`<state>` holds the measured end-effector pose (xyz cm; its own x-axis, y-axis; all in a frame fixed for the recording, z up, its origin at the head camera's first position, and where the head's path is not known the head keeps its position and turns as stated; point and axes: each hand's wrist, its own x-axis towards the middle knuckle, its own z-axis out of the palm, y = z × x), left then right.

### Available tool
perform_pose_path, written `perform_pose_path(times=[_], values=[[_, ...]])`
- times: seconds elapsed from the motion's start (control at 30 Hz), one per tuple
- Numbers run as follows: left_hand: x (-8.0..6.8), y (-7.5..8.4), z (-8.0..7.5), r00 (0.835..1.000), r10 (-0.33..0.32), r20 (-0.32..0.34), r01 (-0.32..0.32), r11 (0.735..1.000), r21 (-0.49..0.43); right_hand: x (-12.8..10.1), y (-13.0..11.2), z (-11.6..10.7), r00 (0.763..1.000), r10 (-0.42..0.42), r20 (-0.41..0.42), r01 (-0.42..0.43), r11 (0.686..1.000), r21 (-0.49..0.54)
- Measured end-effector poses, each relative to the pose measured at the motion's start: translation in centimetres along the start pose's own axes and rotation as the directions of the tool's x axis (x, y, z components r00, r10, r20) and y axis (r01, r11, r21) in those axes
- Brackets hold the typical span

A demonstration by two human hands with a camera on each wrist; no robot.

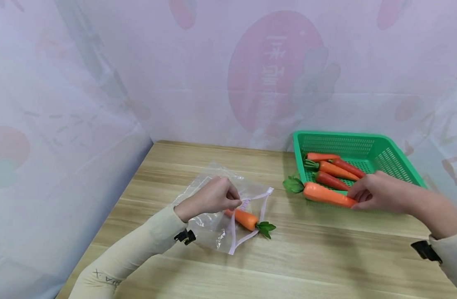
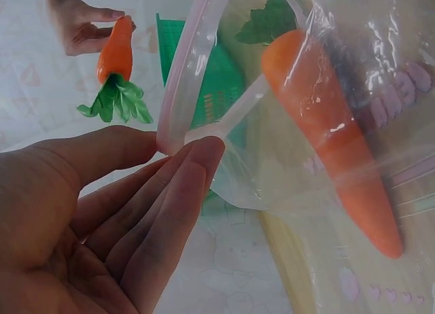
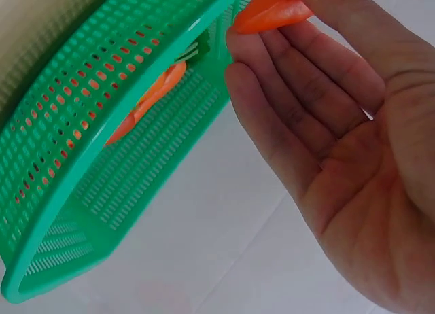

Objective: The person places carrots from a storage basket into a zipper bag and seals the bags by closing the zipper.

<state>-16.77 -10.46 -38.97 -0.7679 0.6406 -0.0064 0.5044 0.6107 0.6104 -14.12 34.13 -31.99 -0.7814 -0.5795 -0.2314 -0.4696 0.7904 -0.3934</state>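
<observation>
Bright, even, soft light; faint shadows; head view bends at edges; wrist views washed-out, slightly blurred.

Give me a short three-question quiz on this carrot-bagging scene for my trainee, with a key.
1. True or false: the clear zip bag already holds a carrot.
2. What does the right hand hold?
A. the green basket's rim
B. the tip end of a carrot
C. nothing
3. Fill in: the left hand pinches the bag's ______.

Key:
1. True; one carrot lies inside, its leaves at the mouth.
2. B; the carrot is over the front rim of the green basket.
3. Pink zip edge, which keeps the mouth open.
</observation>
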Motion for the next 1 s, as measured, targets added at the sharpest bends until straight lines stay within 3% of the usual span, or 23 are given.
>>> perform_pose_path(times=[0.2, 0.57, 1.0], values=[[-0.1, 0.0, 0.0, 1.0, 0.0, 0.006, 0.0, 1.0, -0.012, 0.2, -1.2, 1.5, 0.996, -0.078, 0.042, 0.076, 0.995, 0.065], [0.0, -0.1, 0.0, 1.0, 0.011, 0.005, -0.011, 1.0, -0.016, 2.0, -3.4, 4.6, 0.986, -0.128, 0.11, 0.109, 0.98, 0.166], [0.1, -0.1, 0.1, 1.0, 0.014, 0.007, -0.014, 1.0, -0.017, 4.7, -4.2, 7.2, 0.988, -0.107, 0.11, 0.093, 0.988, 0.125]])
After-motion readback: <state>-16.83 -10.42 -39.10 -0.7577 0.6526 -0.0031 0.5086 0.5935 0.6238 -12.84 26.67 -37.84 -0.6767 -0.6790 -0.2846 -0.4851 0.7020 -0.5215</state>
